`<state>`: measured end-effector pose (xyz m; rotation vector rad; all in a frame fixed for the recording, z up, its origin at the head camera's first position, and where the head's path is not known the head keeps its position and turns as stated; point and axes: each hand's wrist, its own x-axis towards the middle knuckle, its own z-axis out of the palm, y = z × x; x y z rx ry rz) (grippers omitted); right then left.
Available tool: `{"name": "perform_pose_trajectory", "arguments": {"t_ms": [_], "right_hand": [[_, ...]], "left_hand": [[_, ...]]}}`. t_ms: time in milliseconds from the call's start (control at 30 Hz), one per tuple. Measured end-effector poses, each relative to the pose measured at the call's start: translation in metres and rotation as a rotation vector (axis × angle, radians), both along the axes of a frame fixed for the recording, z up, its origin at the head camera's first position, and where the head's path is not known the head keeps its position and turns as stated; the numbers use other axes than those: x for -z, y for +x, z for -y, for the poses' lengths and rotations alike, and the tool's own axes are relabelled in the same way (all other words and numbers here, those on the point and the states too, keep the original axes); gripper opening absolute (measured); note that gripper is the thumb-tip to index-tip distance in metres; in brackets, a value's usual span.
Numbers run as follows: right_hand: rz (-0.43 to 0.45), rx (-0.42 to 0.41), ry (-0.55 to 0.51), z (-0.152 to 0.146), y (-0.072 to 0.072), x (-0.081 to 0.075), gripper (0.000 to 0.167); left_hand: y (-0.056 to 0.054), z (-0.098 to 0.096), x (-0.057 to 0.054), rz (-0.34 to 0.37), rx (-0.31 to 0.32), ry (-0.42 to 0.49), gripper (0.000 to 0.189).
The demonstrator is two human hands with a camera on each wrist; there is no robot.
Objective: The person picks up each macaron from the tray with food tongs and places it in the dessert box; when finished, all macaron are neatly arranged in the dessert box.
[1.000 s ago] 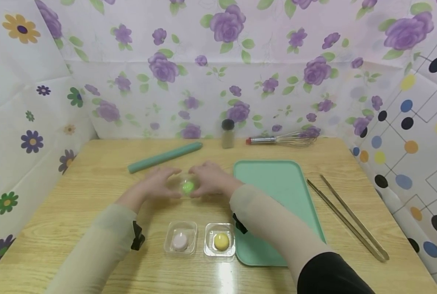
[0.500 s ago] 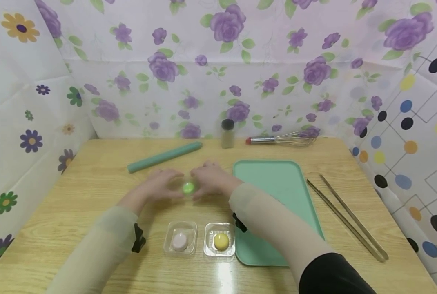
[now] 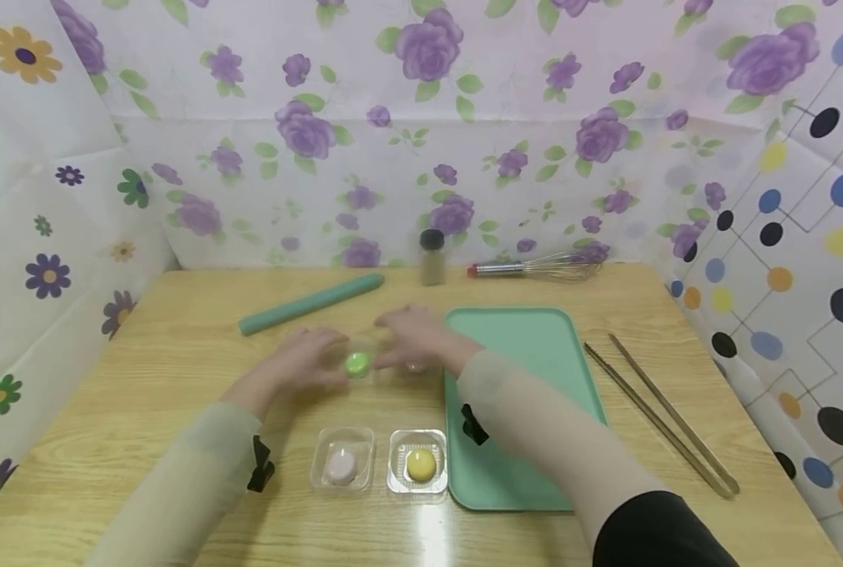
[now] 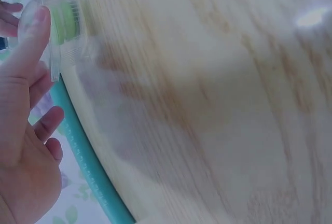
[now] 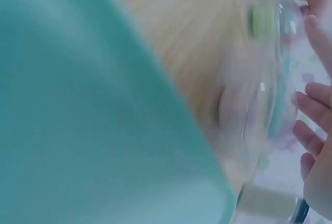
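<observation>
My left hand [image 3: 304, 358] holds a clear plastic box [image 4: 55, 68] with a green macaron [image 3: 357, 365] inside. Its thumb [image 4: 39, 29] lies along the domed lid's edge in the left wrist view. To the right, my blurred right hand [image 3: 413, 337] stands over a second clear box [image 5: 257, 110], fingers extended and spread, with a pale macaron [image 3: 416, 367] partly hidden beneath it. Closer to me stand two more clear boxes: one holds a pale pink macaron [image 3: 341, 466], the other a yellow macaron [image 3: 421, 465].
A green tray [image 3: 528, 465] lies on the right, under the right forearm. Metal tongs [image 3: 666, 421] rest beyond it. Along the back are a green rolling pin [image 3: 311, 305], a black-capped jar [image 3: 432, 266] and a whisk [image 3: 538, 268]. Patterned cloth surrounds the table.
My right hand has left the green macaron's box and shifted right, over the neighbouring box. The left hand stays at the green macaron's box. The head view has turned slightly right.
</observation>
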<state>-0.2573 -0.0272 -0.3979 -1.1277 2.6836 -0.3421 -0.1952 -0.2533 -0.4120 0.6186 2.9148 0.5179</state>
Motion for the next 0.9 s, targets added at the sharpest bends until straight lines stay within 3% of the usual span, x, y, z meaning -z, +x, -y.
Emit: {"name": "perform_pose_trajectory", "arguments": {"t_ms": [233, 500, 733, 900], "right_hand": [[0.096, 0.073, -0.183, -0.05, -0.011, -0.002, 0.071], [0.068, 0.161, -0.31, -0.115, -0.02, 0.006, 0.067], [0.028, 0.235, -0.296, -0.159, -0.021, 0.013, 0.069], [-0.048, 0.287, -0.248, -0.187, -0.02, 0.015, 0.066]], "left_hand": [[-0.002, 0.004, 0.002, -0.014, 0.003, -0.022, 0.076], [-0.001, 0.008, 0.001, -0.015, 0.013, -0.031, 0.077], [0.002, 0.012, -0.002, 0.018, -0.046, 0.011, 0.082], [-0.002, 0.015, -0.008, 0.019, -0.112, 0.018, 0.077]]}}
